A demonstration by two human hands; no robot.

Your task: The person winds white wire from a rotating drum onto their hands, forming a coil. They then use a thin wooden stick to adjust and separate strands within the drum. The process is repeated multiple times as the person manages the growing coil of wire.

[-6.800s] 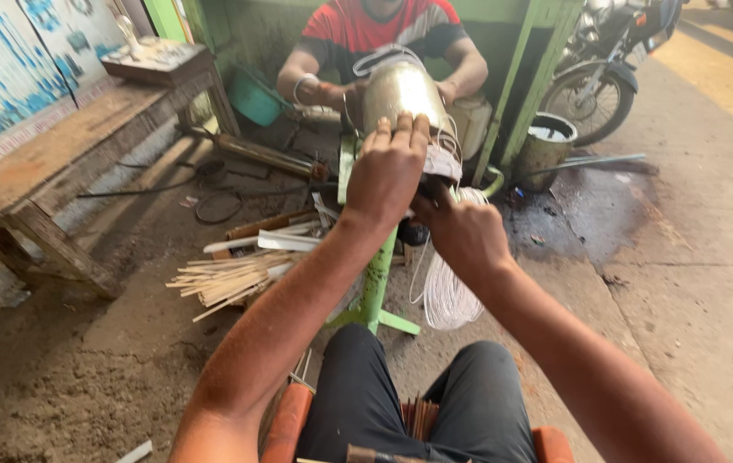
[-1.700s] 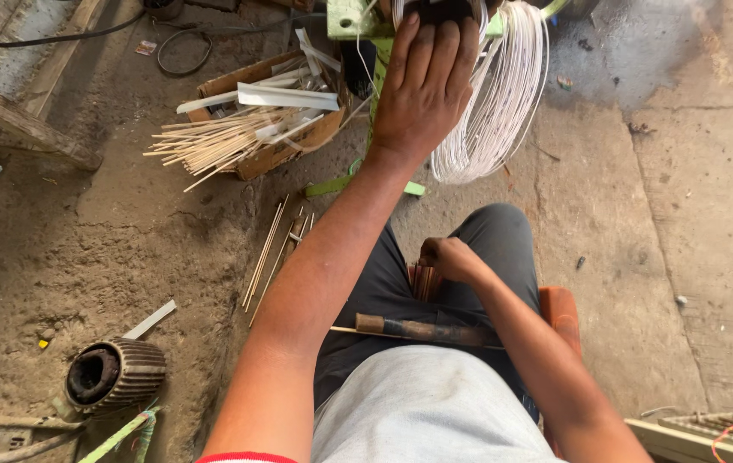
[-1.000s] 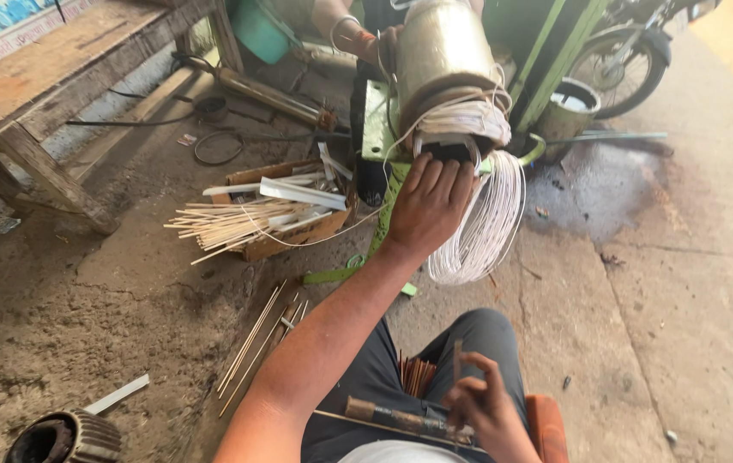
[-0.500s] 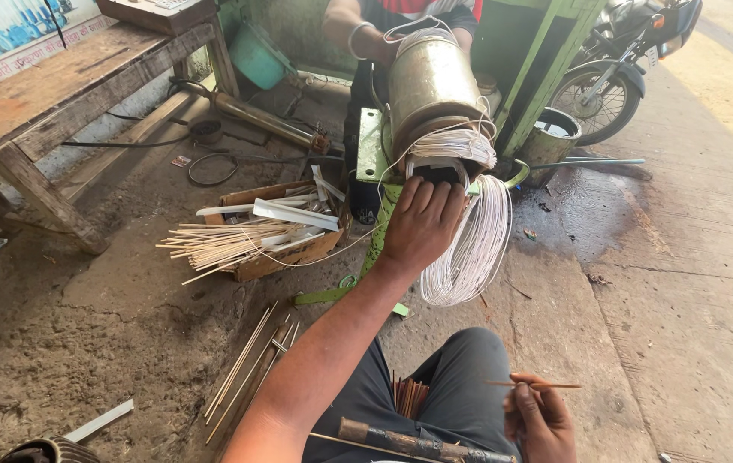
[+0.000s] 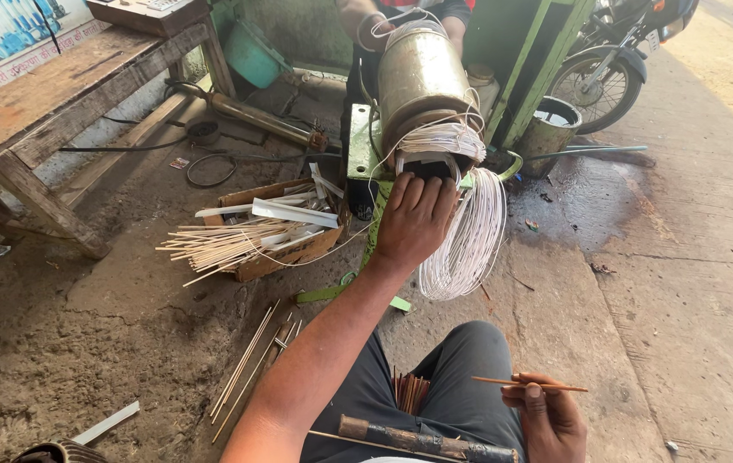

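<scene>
Since a moment ago the right hand [image 5: 546, 417] has been lifted off the lap and a thin wooden stick [image 5: 527, 384] has been brought up in it; earlier that hand lay low beside the bundle of sticks [image 5: 409, 393] between the knees. The stick is now pinched level between thumb and fingers, its point aimed right, well apart from the motor. From this it may be judged that one stick has been picked out and made ready for the winding, though it has not yet been carried there.

The left hand [image 5: 413, 221] has been kept where it was, pressed against the near end of the metal motor body [image 5: 422, 81]. Its fingers are curled over the dark opening and the white windings [image 5: 443, 141]; whether anything is actually clasped by this grip cannot be told.

The motor body is seen as a dull, silvery cylinder lying on a green stand [image 5: 364, 163], far from the lap and near the scene's middle. White wire is bunched at its near end, and a large loose coil [image 5: 469, 240] hangs down on the right of the left hand. A cardboard box of sticks and white strips [image 5: 268, 231] lies on the ground to the left.
</scene>
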